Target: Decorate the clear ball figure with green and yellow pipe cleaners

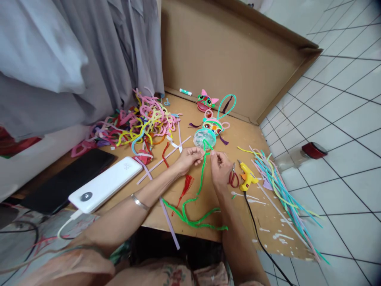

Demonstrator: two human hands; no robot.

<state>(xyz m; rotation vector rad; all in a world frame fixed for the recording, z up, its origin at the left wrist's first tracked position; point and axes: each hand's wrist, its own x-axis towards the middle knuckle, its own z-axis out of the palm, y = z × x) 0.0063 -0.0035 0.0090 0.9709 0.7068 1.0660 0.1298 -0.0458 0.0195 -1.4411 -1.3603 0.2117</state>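
Observation:
Both my hands pinch a fuzzy green pipe cleaner (202,174) over the middle of the table. My left hand (192,157) grips it from the left with fingertips pressed together. From the right, my right hand (219,165) pinches another stretch of the green. Just beyond my fingertips is a round, clear disc-like piece (204,139) with a turquoise rim; the green ends reach over it. Behind that piece lies an animal face (212,125) of pipe cleaners with pink round ears, a turquoise loop and purple tassels. Several green pipe cleaner strands spread towards the table's front edge.
A tangled heap of coloured pipe cleaners (149,119) lies at left, near a white power bank (105,184) and a black phone-like slab (68,180). At right are red-handled scissors (233,178), a corded yellow glue gun (247,176) and straight pipe cleaners (279,188). A cardboard wall (232,59) stands behind.

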